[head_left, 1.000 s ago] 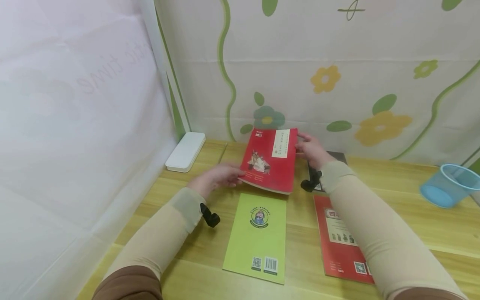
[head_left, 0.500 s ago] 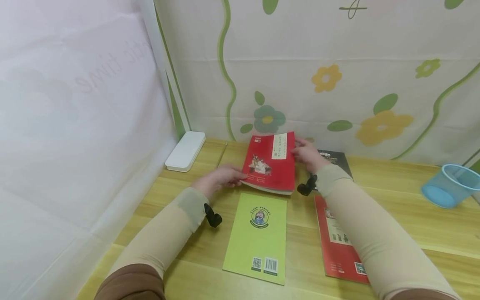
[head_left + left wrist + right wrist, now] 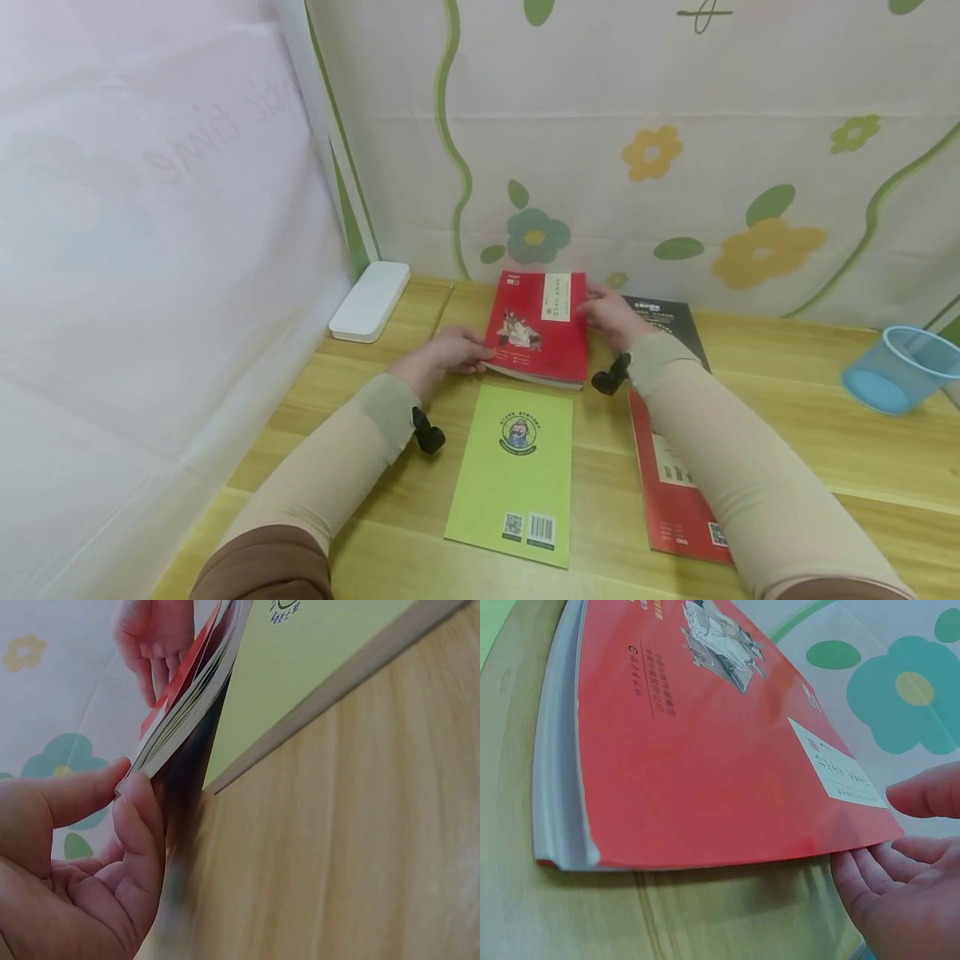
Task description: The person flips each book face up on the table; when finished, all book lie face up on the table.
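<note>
A red paperback book (image 3: 534, 346) with a drawn figure and a cream title strip lies near the back wall, its near edge tilted up. My left hand (image 3: 450, 354) pinches the book's near left corner between thumb and fingers, as the left wrist view shows at the page edges (image 3: 176, 724). At the far right edge is my right hand (image 3: 613, 317). In the right wrist view its fingers (image 3: 866, 874) reach under the cover's edge, while the thumb (image 3: 926, 793) stands apart from the cover. A yellow-green book (image 3: 517, 479) lies flat just in front.
To the right, a second red book (image 3: 678, 517) and a black book (image 3: 667, 321) lie partly hidden by my right arm. A white case (image 3: 371, 302) sits at the back left, a thin stick (image 3: 444, 310) beside it. A blue cup (image 3: 892, 371) leans at the far right.
The red book has come down toward the table and settled straighter, its far edge lower. My right hand has moved slightly down and left with it; the left still holds its corner.
</note>
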The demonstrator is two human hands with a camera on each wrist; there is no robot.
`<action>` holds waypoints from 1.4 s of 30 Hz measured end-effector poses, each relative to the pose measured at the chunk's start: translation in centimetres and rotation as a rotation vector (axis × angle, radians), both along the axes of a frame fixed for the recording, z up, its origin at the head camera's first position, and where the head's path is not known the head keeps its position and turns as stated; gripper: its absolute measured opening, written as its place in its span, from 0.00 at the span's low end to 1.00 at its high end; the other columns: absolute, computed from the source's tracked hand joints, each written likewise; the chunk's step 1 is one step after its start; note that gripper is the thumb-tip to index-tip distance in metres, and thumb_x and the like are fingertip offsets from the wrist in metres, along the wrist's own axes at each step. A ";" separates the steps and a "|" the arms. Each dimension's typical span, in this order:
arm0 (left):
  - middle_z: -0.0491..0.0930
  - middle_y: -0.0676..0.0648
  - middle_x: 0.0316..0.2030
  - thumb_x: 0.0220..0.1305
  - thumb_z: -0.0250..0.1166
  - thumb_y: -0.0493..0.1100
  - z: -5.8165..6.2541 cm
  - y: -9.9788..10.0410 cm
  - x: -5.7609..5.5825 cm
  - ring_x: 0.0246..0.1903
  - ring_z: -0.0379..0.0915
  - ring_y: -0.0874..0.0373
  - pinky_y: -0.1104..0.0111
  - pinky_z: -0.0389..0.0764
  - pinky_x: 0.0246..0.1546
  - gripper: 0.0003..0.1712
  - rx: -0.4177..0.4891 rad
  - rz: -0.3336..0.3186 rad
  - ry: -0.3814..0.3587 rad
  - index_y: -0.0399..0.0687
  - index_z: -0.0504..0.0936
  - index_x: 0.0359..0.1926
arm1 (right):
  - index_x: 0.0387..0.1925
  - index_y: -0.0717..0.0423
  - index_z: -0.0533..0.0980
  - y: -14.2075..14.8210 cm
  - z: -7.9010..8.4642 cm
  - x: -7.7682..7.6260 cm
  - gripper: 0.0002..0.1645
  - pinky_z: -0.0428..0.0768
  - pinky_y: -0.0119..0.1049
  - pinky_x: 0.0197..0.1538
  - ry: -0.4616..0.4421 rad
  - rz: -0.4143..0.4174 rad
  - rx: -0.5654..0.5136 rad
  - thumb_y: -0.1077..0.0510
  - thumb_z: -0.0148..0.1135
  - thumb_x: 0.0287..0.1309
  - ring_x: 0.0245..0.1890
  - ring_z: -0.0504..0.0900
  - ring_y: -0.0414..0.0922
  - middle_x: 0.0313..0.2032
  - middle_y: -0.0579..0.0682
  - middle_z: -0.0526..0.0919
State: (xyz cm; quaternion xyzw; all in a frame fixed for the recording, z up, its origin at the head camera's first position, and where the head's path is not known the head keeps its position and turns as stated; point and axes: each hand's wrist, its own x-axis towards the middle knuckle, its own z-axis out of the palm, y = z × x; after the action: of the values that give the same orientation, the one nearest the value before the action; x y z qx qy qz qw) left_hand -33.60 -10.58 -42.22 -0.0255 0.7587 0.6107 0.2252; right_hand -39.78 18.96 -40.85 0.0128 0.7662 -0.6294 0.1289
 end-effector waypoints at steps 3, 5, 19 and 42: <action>0.82 0.39 0.38 0.62 0.68 0.34 0.0 0.0 0.0 0.28 0.80 0.56 0.70 0.84 0.32 0.19 0.001 0.013 -0.001 0.31 0.76 0.52 | 0.74 0.64 0.54 0.1 0.1 0.3 0.35 0.64 0.54 0.69 0.001 0.024 0.008 0.68 0.48 0.67 0.66 0.65 0.61 0.69 0.65 0.62; 0.83 0.38 0.39 0.63 0.67 0.35 0.1 0.0 -0.1 0.28 0.81 0.55 0.69 0.84 0.32 0.20 0.005 0.020 -0.004 0.31 0.75 0.54 | 0.71 0.67 0.59 0.1 0.2 0.4 0.31 0.64 0.54 0.68 0.001 0.047 0.019 0.67 0.48 0.68 0.65 0.66 0.61 0.67 0.65 0.65; 0.82 0.35 0.36 0.65 0.64 0.33 0.5 -0.1 0.2 0.27 0.83 0.51 0.64 0.86 0.32 0.12 -0.056 0.026 -0.019 0.31 0.75 0.47 | 0.66 0.67 0.66 0.1 0.1 0.4 0.26 0.59 0.55 0.71 -0.053 0.102 0.060 0.58 0.51 0.72 0.67 0.65 0.57 0.65 0.61 0.69; 0.82 0.40 0.32 0.63 0.66 0.36 0.1 0.4 0.4 0.22 0.79 0.54 0.66 0.83 0.24 0.07 -0.330 0.036 0.080 0.37 0.77 0.37 | 0.64 0.76 0.61 1.2 1.2 0.7 0.27 0.57 0.56 0.71 0.005 0.155 0.089 0.59 0.44 0.74 0.68 0.59 0.64 0.67 0.71 0.61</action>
State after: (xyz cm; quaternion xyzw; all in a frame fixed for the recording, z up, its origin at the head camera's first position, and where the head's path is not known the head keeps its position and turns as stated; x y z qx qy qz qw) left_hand -33.19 -10.14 -42.11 -0.0514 0.8564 0.4824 0.1765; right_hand -39.09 20.14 -39.63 -0.0422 0.7924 -0.5830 0.1746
